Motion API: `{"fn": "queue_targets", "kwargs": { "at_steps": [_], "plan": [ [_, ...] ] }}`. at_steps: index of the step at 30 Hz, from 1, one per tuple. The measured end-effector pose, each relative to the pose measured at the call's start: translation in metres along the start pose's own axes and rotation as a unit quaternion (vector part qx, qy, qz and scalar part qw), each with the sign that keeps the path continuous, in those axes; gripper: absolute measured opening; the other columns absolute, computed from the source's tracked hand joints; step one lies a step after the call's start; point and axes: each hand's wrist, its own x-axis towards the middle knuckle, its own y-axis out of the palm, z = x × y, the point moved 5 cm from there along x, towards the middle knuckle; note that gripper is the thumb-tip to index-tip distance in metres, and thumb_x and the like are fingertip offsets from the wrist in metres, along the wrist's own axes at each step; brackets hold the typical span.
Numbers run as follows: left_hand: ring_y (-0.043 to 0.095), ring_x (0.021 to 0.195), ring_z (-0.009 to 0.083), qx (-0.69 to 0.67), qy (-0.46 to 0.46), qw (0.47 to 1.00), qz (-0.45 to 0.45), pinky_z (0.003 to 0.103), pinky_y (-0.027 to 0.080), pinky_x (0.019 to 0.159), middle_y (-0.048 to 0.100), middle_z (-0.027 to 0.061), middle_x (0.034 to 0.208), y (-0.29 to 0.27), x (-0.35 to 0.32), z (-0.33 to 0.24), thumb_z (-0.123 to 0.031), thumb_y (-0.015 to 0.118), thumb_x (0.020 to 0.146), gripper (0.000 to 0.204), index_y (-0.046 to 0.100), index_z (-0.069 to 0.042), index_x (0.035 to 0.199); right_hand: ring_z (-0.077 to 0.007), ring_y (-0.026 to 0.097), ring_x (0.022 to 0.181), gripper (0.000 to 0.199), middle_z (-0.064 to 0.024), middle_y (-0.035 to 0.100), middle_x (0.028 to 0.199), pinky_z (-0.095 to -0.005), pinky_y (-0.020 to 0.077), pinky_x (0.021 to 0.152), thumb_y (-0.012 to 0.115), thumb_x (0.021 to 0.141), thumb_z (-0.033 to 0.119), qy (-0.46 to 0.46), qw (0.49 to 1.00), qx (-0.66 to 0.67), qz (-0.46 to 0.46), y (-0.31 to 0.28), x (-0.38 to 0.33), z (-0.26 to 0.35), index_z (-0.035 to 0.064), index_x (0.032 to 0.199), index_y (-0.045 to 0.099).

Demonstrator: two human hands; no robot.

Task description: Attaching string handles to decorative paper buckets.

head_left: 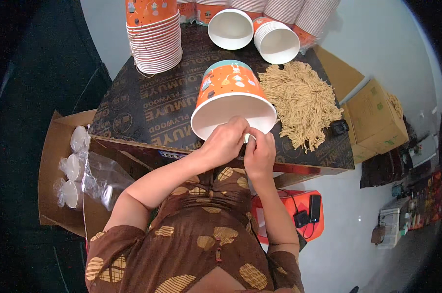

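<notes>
An orange printed paper bucket [233, 90] lies tilted on the dark table, its wide white mouth facing me. My left hand [226, 140] is closed at the near rim, fingertips bunched just inside the mouth; what they pinch is hidden. My right hand [260, 152] meets it from the right, thumb and fingers pinched at the same rim, where a bit of white shows between the hands. Close by on the right is a loose heap of beige cords [301, 102].
Stacked paper buckets [155, 44] with cords stand at the far left. Two more buckets [230, 29] lie mouth-forward at the back. A small black object [339, 128] sits by the table's right edge. Cardboard boxes [377, 119] flank the table; a red stool [311, 202] is below.
</notes>
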Motion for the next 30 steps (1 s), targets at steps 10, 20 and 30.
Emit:
{"fn": "queue_targets", "kwargs": {
  "at_steps": [10, 20, 30],
  "plan": [
    [0.062, 0.07, 0.0394, 0.168, 0.074, 0.983, 0.031, 0.046, 0.051, 0.058, 0.058, 0.018, 0.085, -0.001, -0.008, -0.003, -0.003, 0.064, 0.081, 0.016, 0.051, -0.001, 0.089, -0.0389, 0.055, 0.088, 0.031, -0.0204, 0.057, 0.093, -0.0482, 0.0443, 0.077, 0.056, 0.085, 0.001, 0.021, 0.999, 0.005, 0.04, 0.0, 0.001, 0.001, 0.0021, 0.115, 0.059],
    [0.064, 0.076, 0.0383, 0.082, 0.041, 0.996, -0.005, 0.045, 0.05, 0.064, 0.064, 0.0173, 0.083, -0.011, -0.005, 0.004, -0.002, 0.063, 0.084, 0.009, 0.059, -0.002, 0.092, -0.0453, 0.061, 0.088, 0.026, -0.0279, 0.063, 0.092, -0.0482, 0.0483, 0.077, 0.054, 0.086, 0.002, 0.064, 0.983, 0.074, 0.157, 0.002, 0.009, -0.002, 0.0014, 0.111, 0.062],
    [0.065, 0.077, 0.0363, 0.027, 0.016, 1.0, 0.002, 0.042, 0.05, 0.068, 0.065, 0.0162, 0.082, -0.011, -0.005, 0.007, -0.001, 0.062, 0.084, 0.008, 0.061, -0.002, 0.093, -0.0401, 0.064, 0.075, 0.013, -0.0248, 0.064, 0.082, -0.045, 0.0491, 0.068, 0.056, 0.091, 0.007, 0.083, 0.986, 0.064, 0.132, 0.001, 0.009, 0.0, 0.0007, 0.101, 0.06]
  ]
}}
